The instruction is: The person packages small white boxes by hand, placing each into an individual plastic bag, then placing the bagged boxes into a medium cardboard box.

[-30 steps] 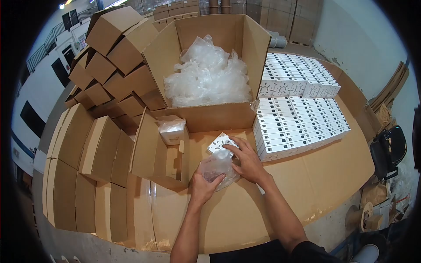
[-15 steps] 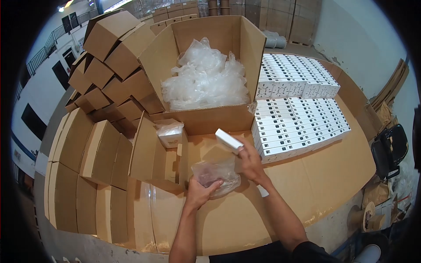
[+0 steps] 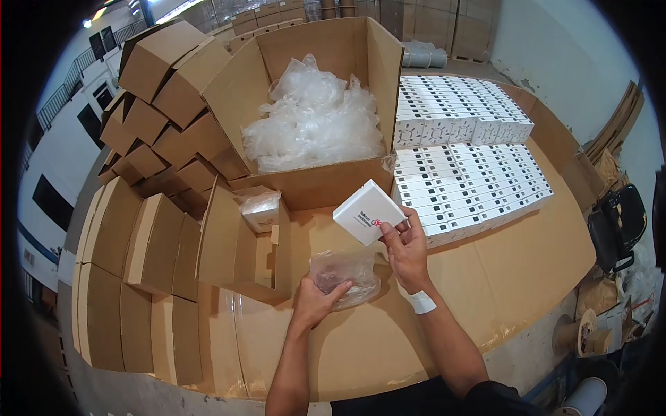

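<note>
A flat white box [image 3: 363,212] with small print and a red mark is gripped at its lower right corner by my right hand [image 3: 406,251]. Its printed face is turned toward me, tilted above the table. Lower and to the left, my left hand [image 3: 318,299] holds a clear plastic bag [image 3: 351,279], thumb across its front. The bag and the box are apart. Left of the bag stands an open brown carton [image 3: 243,262], with bagged white boxes [image 3: 261,210] at its far end.
A large carton of plastic bags [image 3: 316,118] stands behind. Rows of white boxes [image 3: 479,191] are stacked at right. Closed brown cartons [image 3: 133,291] stand at left, with more cartons [image 3: 163,104] piled behind on the cardboard-covered table [image 3: 485,291].
My right hand has turned the white box from edge-on to show its printed face. The left hand still holds the bag in nearly the same spot. The view has shifted slightly.
</note>
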Motion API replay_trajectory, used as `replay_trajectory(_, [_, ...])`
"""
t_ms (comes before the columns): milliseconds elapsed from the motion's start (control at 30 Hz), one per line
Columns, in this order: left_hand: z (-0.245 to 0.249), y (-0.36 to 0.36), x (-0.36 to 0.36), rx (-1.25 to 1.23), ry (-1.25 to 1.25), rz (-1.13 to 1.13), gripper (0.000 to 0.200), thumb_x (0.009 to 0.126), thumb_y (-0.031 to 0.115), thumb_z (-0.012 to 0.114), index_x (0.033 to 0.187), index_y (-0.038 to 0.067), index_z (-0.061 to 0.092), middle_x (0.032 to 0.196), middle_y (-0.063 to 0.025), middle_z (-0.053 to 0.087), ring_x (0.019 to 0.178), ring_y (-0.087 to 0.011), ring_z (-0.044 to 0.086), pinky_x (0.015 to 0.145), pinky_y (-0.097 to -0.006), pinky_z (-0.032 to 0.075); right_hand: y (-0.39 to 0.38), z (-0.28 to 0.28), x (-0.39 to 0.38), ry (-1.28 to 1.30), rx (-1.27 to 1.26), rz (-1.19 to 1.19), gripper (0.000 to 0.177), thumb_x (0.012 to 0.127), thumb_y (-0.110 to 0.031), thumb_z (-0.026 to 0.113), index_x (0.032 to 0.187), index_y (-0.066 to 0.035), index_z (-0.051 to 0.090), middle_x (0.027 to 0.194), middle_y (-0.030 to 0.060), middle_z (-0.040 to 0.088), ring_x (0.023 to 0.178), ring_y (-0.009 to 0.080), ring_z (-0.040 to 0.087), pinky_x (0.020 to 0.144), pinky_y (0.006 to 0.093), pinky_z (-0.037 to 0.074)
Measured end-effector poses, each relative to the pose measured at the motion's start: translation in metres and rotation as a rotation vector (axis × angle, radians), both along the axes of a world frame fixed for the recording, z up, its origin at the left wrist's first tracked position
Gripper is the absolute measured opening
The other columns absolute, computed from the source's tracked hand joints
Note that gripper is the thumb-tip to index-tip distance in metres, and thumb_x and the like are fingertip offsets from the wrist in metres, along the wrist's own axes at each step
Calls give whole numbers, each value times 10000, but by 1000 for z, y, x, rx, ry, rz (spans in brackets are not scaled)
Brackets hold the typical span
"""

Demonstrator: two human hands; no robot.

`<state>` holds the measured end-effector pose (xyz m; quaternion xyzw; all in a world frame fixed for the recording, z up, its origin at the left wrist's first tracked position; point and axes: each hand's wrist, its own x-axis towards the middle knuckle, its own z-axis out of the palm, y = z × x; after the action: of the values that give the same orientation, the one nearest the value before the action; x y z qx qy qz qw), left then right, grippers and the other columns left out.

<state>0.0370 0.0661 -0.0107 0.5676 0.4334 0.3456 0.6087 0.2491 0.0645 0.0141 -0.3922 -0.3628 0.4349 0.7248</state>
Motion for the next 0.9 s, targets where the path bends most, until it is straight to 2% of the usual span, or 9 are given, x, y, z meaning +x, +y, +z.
replay_trajectory(167, [1,0,0,-5,3,-33,488,822,93,841,1246,-25,630,1121,-128,727,1019,-182,685,899,-333,555,-11,24,-14,40,50,-42,524,946,17,689,1357,-80,378,1191,175,645,1079,198,667,915,327,566])
replay_trajectory(267, [3,-2,0,17,-9,-38,496,821,90,840,1253,-25,625,1131,-127,724,1024,-185,685,900,-334,555,-9,17,-14,16,94,-38,535,931,34,699,1342,-99,382,1186,179,646,1075,211,671,913,318,564])
replay_trajectory(400, [7,-3,1,6,-15,-21,500,824,91,839,1257,-23,617,1133,-125,719,1019,-188,685,892,-337,558,-8,13,-8,9,81,9,517,923,43,705,1319,-83,397,1202,186,641,1077,218,673,926,308,558])
replay_trajectory(467, [6,-3,0,12,-16,-15,494,826,94,839,1253,-22,618,1126,-122,720,1012,-183,686,881,-332,560,-8,11,-7,-92,73,1,484,919,39,713,1290,-72,422,1160,173,662,1060,205,675,915,304,550])
replay_trajectory(667, [4,-1,-2,16,-32,17,448,835,100,839,1214,-16,631,1080,-98,727,959,-160,692,832,-310,566,-8,6,-7,-135,89,111,463,917,9,729,1275,-64,444,1050,128,701,1037,177,668,887,306,528])
replay_trajectory(900, [7,-1,-2,-24,-76,-1,427,823,95,848,1187,-5,649,1072,-82,732,946,-153,693,835,-310,568,-9,1,-4,-174,78,186,451,907,-7,729,1259,-59,451,1046,119,694,978,166,658,869,313,515])
